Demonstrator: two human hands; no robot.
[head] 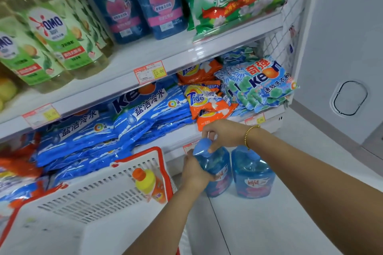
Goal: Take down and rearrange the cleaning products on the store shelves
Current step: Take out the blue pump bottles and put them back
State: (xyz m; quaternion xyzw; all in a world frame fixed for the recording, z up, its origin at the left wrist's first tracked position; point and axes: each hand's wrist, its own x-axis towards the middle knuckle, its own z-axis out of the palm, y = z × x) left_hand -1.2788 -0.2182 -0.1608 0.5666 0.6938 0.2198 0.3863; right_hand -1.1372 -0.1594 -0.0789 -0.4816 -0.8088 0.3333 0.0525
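White shelving (186,47) is holding detergent bags (145,113); below its bottom edge, near a red-rimmed basket (103,192), a blue bottle (219,163) is resting beside its twin (252,174), left hand (192,172) gripping its body, right hand (221,133) curling over its cap (201,148).

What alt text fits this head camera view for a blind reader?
The left hand and right hand grip a blue bottle beside a second blue bottle, below shelves of detergent bags; a white basket stands left.

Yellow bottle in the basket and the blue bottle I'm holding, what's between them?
Head view: the basket's red rim and the left hand, which grips the blue bottle by its body, lie between it and the yellow bottle.
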